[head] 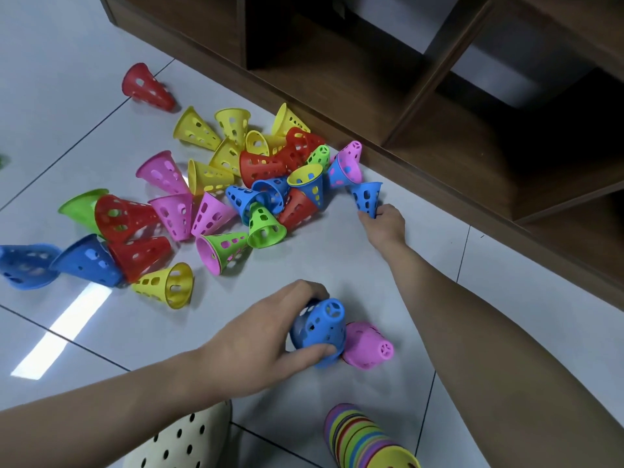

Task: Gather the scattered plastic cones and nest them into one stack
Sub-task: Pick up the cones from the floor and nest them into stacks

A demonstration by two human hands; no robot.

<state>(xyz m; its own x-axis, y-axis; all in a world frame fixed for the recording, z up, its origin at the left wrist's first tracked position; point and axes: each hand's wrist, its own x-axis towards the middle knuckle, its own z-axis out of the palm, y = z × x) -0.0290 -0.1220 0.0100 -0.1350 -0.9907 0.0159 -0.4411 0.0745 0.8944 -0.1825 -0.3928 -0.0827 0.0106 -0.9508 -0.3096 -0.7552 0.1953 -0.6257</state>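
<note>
Left hand (266, 336): grip curled round a blue cone (319, 332), low over the floor (337, 265), beside a pink cone (368, 346).
Right hand (385, 224): grip pinched the narrow end of another blue cone (366, 197) at the pile's edge.
Pile (236, 184): many cones lay scattered on the floor.
Stack (368, 440): nested cones lay at the lower edge.
Handling: cones appeared light, stiff, perforated; best held by the narrow end.

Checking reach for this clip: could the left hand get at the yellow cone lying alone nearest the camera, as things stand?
Probably not straight away: the left hand already grips a blue cone. The yellow cone lies on bare floor to its left, nothing between them, so the path looks free.
</note>
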